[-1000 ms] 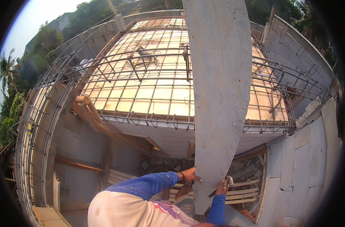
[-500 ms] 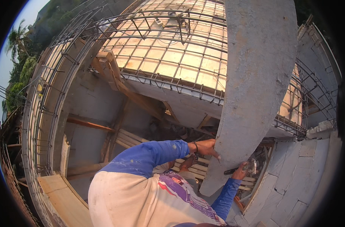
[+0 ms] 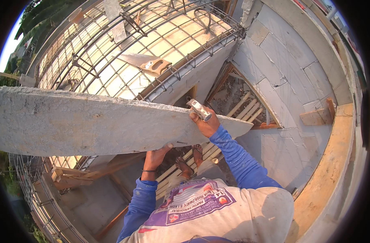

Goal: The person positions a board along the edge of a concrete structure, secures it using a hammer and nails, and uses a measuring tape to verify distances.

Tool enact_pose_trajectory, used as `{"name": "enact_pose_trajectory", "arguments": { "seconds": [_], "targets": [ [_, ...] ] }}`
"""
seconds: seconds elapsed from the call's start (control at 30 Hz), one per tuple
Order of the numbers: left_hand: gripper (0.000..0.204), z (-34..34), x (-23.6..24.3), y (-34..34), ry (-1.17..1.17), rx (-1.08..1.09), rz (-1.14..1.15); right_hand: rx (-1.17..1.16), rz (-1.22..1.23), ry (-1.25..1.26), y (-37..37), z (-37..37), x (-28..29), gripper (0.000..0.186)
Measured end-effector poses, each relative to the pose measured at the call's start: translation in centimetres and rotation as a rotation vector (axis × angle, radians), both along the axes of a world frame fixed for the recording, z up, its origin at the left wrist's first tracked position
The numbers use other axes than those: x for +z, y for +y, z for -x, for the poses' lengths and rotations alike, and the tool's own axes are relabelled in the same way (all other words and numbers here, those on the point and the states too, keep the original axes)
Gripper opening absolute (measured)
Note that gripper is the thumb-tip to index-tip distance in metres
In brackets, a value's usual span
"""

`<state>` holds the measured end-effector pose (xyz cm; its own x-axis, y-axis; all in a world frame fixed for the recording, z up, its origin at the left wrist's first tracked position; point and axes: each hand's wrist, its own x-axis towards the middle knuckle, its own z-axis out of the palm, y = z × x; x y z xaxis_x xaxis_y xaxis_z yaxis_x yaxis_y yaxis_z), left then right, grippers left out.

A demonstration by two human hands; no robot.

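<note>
A long grey cement-crusted board (image 3: pixel 91 121) crosses in front of me, its pointed end to the right. My left hand (image 3: pixel 156 157) grips its near edge, thumb on top and fingers hidden beneath. At the far edge, close to the pointed end, my right hand (image 3: pixel 206 122) is closed on a hammer (image 3: pixel 200 109). The hammer's metal head shows above the fingers; its handle is mostly hidden. That hand also rests against the board. A nail (image 3: pixel 181 142) is on the board's near side, between my hands.
A handsaw (image 3: pixel 150 65) lies on the rebar grid (image 3: pixel 112 79) over pale formwork panels. Below me, my feet stand on bamboo poles (image 3: pixel 209 152) above a deep gap. A grey block wall (image 3: pixel 274 87) rises to the right, with a curved timber edge (image 3: pixel 329 166) nearby.
The board has swung from pointing away from me to lying crosswise, its far part now at left. My view has turned right. Both hands stay at the board, the hammer still in my right.
</note>
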<state>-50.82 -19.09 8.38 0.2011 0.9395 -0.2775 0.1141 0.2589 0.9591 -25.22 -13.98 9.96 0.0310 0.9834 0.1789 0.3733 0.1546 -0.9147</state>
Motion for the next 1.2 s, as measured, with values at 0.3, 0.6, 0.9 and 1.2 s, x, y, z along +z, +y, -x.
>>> {"name": "enact_pose_trajectory", "arguments": {
  "seconds": [0.3,0.6,0.9,1.2],
  "targets": [
    [0.061,7.7,2.1,-3.0,-0.518,0.358,-0.244,0.044,-0.055,0.013,-1.4,-3.2,-1.7,0.041],
    [0.052,9.1,6.1,-6.8,-0.457,0.418,-0.114,0.173,0.003,-0.206,-3.1,-7.3,-4.2,0.052],
    [0.058,10.5,4.8,-7.7,-0.21,0.302,0.026,0.186,-0.112,-0.355,-3.8,-9.0,-8.6,0.048],
    [0.053,12.0,0.1,-8.5,-0.604,0.409,0.019,0.287,-0.04,-0.373,-6.0,-6.9,-10.0,0.053]
  ]
}}
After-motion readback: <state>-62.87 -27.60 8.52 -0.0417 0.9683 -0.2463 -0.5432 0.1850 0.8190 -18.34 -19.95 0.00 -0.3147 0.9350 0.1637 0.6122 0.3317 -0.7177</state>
